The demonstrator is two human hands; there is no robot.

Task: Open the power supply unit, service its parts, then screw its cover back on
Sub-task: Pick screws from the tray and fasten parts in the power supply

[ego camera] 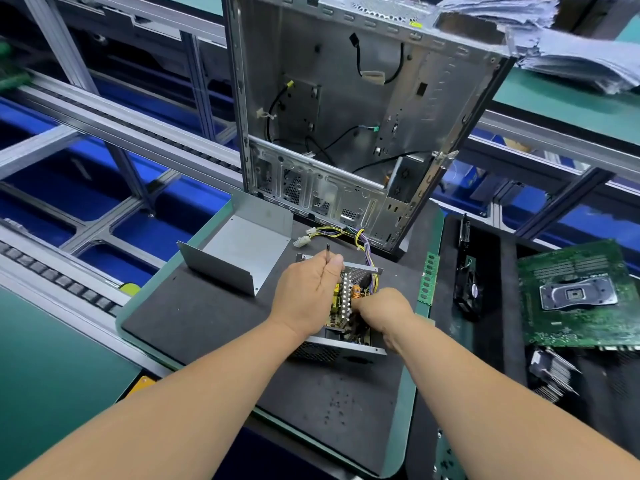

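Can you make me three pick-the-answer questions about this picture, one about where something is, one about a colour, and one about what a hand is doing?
1. Where is the removed cover?
A. Left of the power supply unit
B. Inside the computer case
C. On the motherboard

2. What colour is the motherboard?
A. Red
B. Green
C. White

3. What is the left hand doing?
A. Lying flat
B. Gripping a thin dark tool
C. Holding the fan

Answers: 1 A, it lies on the mat to the left. 2 B, plainly green. 3 B, fingers curl round the tool.

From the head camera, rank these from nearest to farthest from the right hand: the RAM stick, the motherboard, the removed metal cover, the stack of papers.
From the right hand:
1. RAM stick, just to its right on the mat edge.
2. Removed metal cover, off to the left.
3. Motherboard, far right.
4. Stack of papers, top right, beyond the case.
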